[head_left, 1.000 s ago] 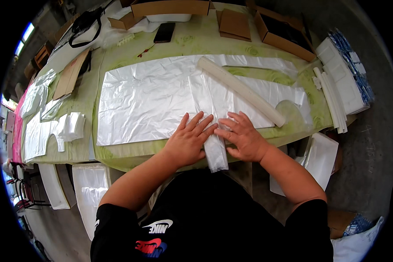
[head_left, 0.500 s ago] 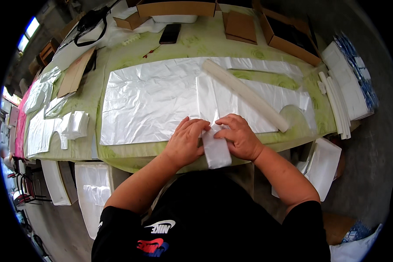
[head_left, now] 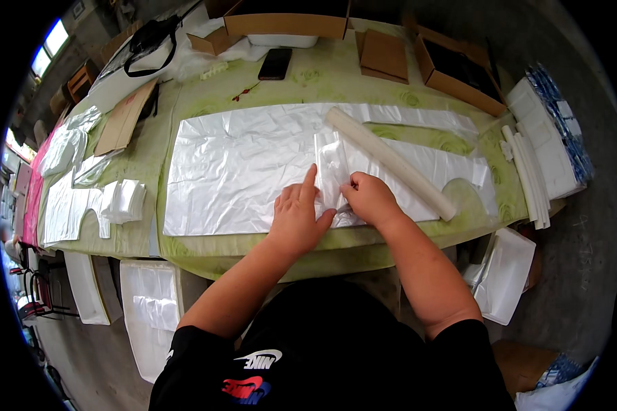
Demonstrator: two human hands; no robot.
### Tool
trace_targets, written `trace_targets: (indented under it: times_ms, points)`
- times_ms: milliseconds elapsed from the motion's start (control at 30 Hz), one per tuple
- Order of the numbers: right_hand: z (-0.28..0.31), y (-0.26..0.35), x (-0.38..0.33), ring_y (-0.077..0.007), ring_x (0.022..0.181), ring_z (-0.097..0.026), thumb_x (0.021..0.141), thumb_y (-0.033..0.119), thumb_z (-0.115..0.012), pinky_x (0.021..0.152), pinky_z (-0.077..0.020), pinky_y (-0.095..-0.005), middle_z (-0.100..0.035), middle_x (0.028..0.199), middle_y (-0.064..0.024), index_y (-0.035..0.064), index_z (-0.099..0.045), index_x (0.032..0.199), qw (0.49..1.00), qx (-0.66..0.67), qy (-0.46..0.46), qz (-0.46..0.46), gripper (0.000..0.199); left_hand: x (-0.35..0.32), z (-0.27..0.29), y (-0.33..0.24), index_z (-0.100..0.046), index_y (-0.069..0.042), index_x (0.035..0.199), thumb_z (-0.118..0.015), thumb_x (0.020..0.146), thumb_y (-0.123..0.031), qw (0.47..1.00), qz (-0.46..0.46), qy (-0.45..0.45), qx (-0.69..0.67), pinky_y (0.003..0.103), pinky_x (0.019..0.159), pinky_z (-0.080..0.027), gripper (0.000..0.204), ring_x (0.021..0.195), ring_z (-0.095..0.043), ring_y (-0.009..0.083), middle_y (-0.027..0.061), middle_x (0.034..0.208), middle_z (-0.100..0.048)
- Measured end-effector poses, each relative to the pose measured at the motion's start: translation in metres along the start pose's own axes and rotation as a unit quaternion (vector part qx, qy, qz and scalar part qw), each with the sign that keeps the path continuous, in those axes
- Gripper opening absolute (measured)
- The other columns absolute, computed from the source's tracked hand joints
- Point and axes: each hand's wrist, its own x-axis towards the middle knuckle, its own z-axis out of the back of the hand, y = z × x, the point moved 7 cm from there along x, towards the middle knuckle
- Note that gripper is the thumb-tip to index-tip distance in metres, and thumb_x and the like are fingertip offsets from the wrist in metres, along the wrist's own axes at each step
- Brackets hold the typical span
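A stack of thin white plastic bags (head_left: 233,171) lies flat and wrinkled in front of me, its handle strips toward the right. On it, between my hands, rests a narrow folded section of plastic bag (head_left: 332,164). My left hand (head_left: 296,214) presses flat beside this fold, index finger stretched forward and thumb out to the right. Closed in a pinch, my right hand (head_left: 369,197) grips the fold's right edge; its fingertips are partly hidden. A long pale tube (head_left: 391,163) lies slantwise across the bags, just beyond my right hand.
A green patterned cloth (head_left: 206,89) covers the table. Further back are a dark phone (head_left: 275,64) and cardboard boxes (head_left: 459,72). Folded white bags (head_left: 65,209) lie at left; thin white rolls (head_left: 526,178) lie at right. White bins (head_left: 151,308) stand below the front edge.
The folded bag piece that hung toward me over the table edge now lies forward on the stack. My left hand has flattened out; my right fingers have closed on the fold's edge.
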Motion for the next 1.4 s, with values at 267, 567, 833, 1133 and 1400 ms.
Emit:
trace_targets:
  times_ms: [267,567,833,1133,1400]
  points:
    - [0.0,-0.001,0.001,-0.0371,0.101,-0.069,0.093,0.034,-0.062,0.087,-0.0538,-0.0466,-0.074,0.103,-0.0173,0.0054,-0.065,0.118,0.999,-0.003,-0.037,-0.009,0.038,0.017,-0.028,-0.007,-0.037,-0.009,0.157,-0.063,0.091,-0.06,0.975,-0.127,0.075,0.165,0.056,0.126,-0.013,0.087,0.156,-0.021,0.0315,0.0136,0.166,-0.03]
    - [-0.018,-0.025,-0.097,-0.0132,0.078,-0.064,0.087,0.009,-0.071,0.067,-0.049,-0.0298,-0.069,0.091,-0.0073,0.0034,-0.053,0.133,0.968,0.249,0.028,0.015,0.051,-0.022,-0.025,-0.025,-0.043,-0.015,0.153,-0.074,0.085,-0.046,0.939,-0.252,0.186,0.144,0.06,0.124,-0.018,0.081,0.153,-0.031,0.0254,0.0064,0.162,-0.039]
    - [0.02,-0.004,-0.111,-0.0349,0.11,-0.058,0.075,0.004,-0.069,0.098,-0.0457,-0.0462,-0.066,0.118,-0.0082,0.0078,-0.062,0.119,0.923,-0.024,-0.173,0.342,0.045,-0.023,-0.022,-0.037,-0.05,-0.014,0.147,-0.081,0.073,-0.017,0.939,-0.263,0.207,0.078,0.06,0.124,-0.021,0.081,0.15,-0.035,0.0281,0.008,0.157,-0.045]
    - [0.023,-0.011,-0.095,-0.0329,0.103,-0.059,0.073,0.01,-0.074,0.093,-0.0457,-0.0437,-0.068,0.109,-0.0067,0.0107,-0.065,0.112,0.928,-0.053,-0.134,0.344,0.04,-0.002,-0.014,-0.02,-0.071,-0.007,0.103,-0.072,0.077,-0.006,0.982,-0.188,0.023,-0.011,0.046,0.101,-0.046,0.026,0.112,-0.061,0.0331,0.0076,0.113,-0.07]
    - [0.02,-0.021,-0.07,-0.0351,0.084,-0.06,0.085,0.019,-0.07,0.076,-0.049,-0.0467,-0.065,0.086,-0.0113,0.0063,-0.068,0.079,0.94,-0.084,-0.238,0.23,0.014,0.023,-0.015,-0.018,-0.071,-0.005,0.086,-0.068,0.092,-0.023,0.996,-0.079,0.004,0.05,0.048,0.085,-0.049,0.019,0.094,-0.064,0.0339,0.008,0.1,-0.068]
